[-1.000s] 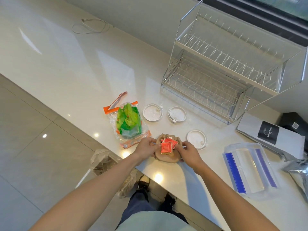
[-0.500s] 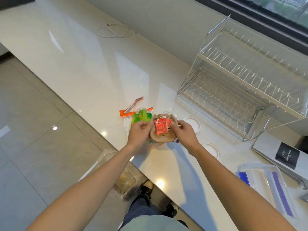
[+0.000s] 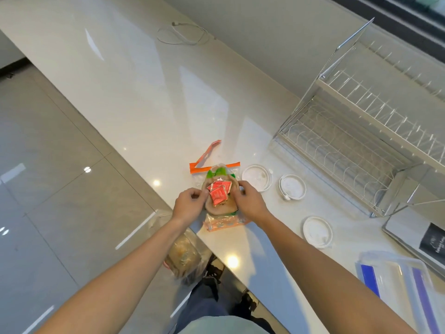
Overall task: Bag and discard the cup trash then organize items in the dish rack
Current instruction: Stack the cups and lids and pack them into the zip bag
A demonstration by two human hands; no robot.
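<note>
A squashed brown paper cup [image 3: 222, 206] with red sauce packets [image 3: 219, 192] in its mouth is held above the counter. My left hand [image 3: 190, 204] grips its left rim and my right hand [image 3: 248, 201] grips its right rim. Under the cup lies a clear zip bag [image 3: 218, 222] with an orange seal strip [image 3: 204, 168] and green trash [image 3: 214, 172] inside. Three white cup lids [image 3: 256, 177] [image 3: 292, 186] [image 3: 317, 232] lie to the right. The wire dish rack [image 3: 349, 150] stands at the back right.
A clear container lid with blue clips [image 3: 395, 283] and a white paper bag [image 3: 414, 239] lie at the right. A bag of trash [image 3: 184, 257] hangs below the counter edge [image 3: 154, 189]. A white cable [image 3: 183, 34] lies at the far back.
Both hands lifted the cup from the counter and carried it left, over the zip bag with the green trash.
</note>
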